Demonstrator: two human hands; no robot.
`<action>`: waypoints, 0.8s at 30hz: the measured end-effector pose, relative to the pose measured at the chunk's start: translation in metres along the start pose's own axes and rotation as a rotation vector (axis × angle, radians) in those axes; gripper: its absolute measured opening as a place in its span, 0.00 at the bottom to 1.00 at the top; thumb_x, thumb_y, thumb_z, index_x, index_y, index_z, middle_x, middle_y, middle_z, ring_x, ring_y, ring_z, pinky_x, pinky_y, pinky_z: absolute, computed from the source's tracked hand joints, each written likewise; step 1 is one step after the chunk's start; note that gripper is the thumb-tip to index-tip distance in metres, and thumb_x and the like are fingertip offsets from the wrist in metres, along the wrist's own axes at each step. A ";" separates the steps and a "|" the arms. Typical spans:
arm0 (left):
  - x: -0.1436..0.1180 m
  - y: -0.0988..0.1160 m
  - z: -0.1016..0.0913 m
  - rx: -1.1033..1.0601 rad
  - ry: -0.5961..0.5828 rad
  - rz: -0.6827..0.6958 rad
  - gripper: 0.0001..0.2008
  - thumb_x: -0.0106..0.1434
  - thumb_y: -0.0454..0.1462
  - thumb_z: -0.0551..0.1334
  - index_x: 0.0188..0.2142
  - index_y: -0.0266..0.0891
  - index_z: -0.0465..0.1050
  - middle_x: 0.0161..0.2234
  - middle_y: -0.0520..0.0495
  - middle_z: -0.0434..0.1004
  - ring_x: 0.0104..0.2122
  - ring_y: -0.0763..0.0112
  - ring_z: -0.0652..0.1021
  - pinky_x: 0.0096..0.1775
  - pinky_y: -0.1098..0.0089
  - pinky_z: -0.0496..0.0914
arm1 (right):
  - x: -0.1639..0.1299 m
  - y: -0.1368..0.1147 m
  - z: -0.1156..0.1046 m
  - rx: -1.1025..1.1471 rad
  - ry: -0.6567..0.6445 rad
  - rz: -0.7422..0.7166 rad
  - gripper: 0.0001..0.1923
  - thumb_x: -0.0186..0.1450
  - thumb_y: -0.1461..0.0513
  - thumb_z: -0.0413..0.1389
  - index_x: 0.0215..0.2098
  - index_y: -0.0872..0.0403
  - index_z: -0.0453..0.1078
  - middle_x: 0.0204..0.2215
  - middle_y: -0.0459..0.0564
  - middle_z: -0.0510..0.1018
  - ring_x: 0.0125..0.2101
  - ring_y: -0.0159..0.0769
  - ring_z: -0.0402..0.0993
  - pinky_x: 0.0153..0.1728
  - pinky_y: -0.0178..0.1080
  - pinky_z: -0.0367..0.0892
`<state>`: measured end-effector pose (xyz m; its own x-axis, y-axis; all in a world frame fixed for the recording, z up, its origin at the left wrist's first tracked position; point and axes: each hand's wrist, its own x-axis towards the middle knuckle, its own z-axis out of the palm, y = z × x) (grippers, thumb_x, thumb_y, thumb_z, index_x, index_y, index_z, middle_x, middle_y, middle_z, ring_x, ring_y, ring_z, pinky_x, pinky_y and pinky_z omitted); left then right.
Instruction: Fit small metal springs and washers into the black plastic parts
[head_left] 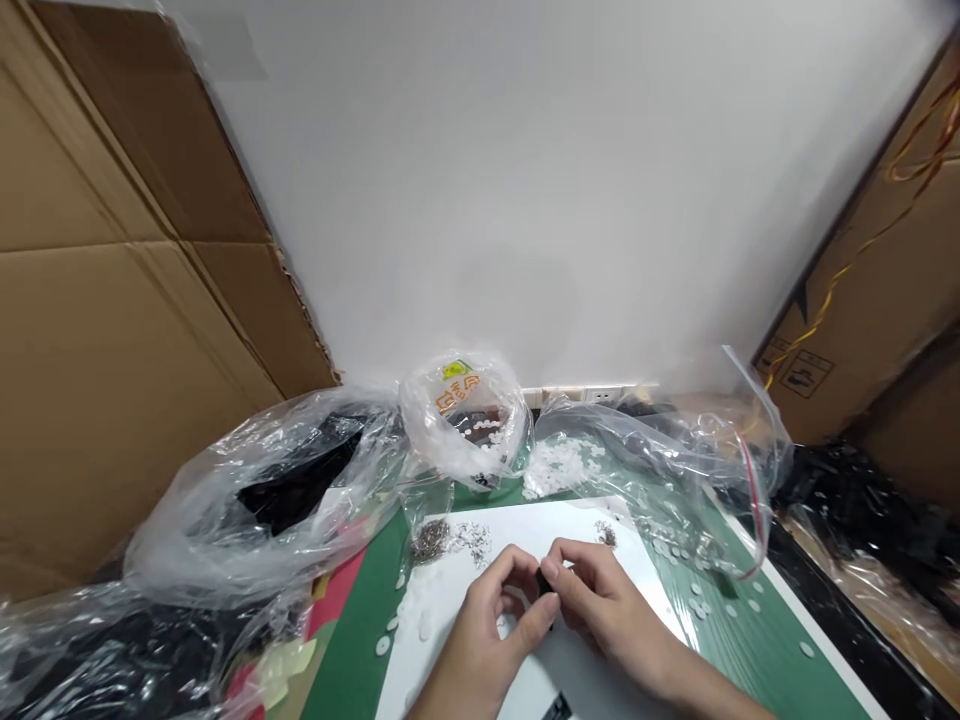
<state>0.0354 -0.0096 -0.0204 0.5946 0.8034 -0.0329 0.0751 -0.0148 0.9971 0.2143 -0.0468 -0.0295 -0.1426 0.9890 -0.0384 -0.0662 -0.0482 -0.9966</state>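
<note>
Above a white sheet (517, 530), my left hand (502, 620) and my right hand (600, 610) meet with their fingertips on a small black piece (545, 583). Thumb and fingers of both hands are closed round it, so most of its shape is hidden. Another black piece (557, 707) lies on the sheet at the bottom edge of the view. Beyond my left hand are a heap of small brownish metal bits (430, 540) and loose bits (474, 540) scattered beside it. A smaller pile of bits (605, 534) sits past my right hand.
White discs (562, 465) are piled at the back of the green mat (341, 640), with more discs scattered at both sides. A white plastic bag (465, 420) stands at the back. Clear bags (262, 500) crowd the left, a zip bag (720, 480) the right. Cardboard (112, 330) flanks the table.
</note>
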 end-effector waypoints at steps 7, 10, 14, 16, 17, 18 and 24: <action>-0.005 0.011 0.003 -0.097 -0.015 -0.088 0.19 0.67 0.52 0.71 0.41 0.39 0.75 0.38 0.49 0.72 0.38 0.66 0.72 0.43 0.68 0.67 | 0.001 -0.017 -0.026 -0.395 0.152 -0.007 0.31 0.77 0.40 0.46 0.29 0.53 0.70 0.22 0.44 0.66 0.26 0.34 0.63 0.31 0.37 0.55; -0.006 0.015 0.005 0.024 -0.059 -0.060 0.15 0.67 0.48 0.72 0.42 0.39 0.77 0.43 0.46 0.74 0.42 0.64 0.72 0.48 0.66 0.66 | -0.003 -0.027 -0.057 -0.864 0.350 0.077 0.25 0.75 0.44 0.53 0.29 0.52 0.71 0.23 0.49 0.74 0.24 0.37 0.65 0.28 0.38 0.53; -0.006 0.018 0.008 -0.001 -0.067 -0.089 0.16 0.67 0.49 0.71 0.42 0.39 0.76 0.39 0.48 0.71 0.40 0.65 0.70 0.45 0.67 0.65 | -0.009 -0.033 -0.097 -0.926 0.467 0.048 0.24 0.76 0.46 0.51 0.31 0.51 0.73 0.25 0.51 0.79 0.25 0.40 0.70 0.28 0.39 0.57; -0.006 0.019 0.009 -0.063 -0.050 -0.120 0.17 0.67 0.49 0.71 0.44 0.39 0.75 0.38 0.49 0.70 0.40 0.65 0.71 0.45 0.67 0.65 | -0.011 -0.033 -0.108 -0.919 0.472 0.015 0.23 0.75 0.46 0.52 0.31 0.52 0.75 0.26 0.50 0.79 0.25 0.39 0.71 0.28 0.39 0.58; -0.006 0.019 0.009 -0.090 -0.042 -0.130 0.18 0.67 0.50 0.71 0.44 0.39 0.75 0.38 0.49 0.70 0.41 0.65 0.71 0.46 0.67 0.65 | -0.011 -0.033 -0.111 -0.928 0.460 0.011 0.22 0.74 0.46 0.54 0.32 0.52 0.76 0.26 0.50 0.80 0.25 0.39 0.71 0.28 0.39 0.59; -0.006 0.018 0.010 -0.110 -0.036 -0.138 0.18 0.67 0.50 0.71 0.44 0.39 0.74 0.38 0.50 0.71 0.41 0.65 0.72 0.46 0.68 0.65 | -0.011 -0.032 -0.112 -0.947 0.439 0.017 0.21 0.74 0.47 0.55 0.33 0.52 0.78 0.26 0.50 0.80 0.25 0.38 0.71 0.28 0.39 0.59; -0.010 0.017 0.012 -0.171 0.014 -0.179 0.17 0.69 0.50 0.71 0.45 0.41 0.74 0.38 0.50 0.73 0.40 0.67 0.73 0.44 0.69 0.66 | -0.011 -0.028 -0.108 -1.026 0.235 0.117 0.10 0.72 0.56 0.58 0.35 0.50 0.77 0.36 0.50 0.84 0.31 0.40 0.78 0.31 0.38 0.63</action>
<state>0.0406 -0.0248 -0.0044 0.5724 0.7925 -0.2105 0.0414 0.2285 0.9727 0.3248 -0.0408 -0.0086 0.1074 0.9933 -0.0420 0.8170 -0.1122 -0.5656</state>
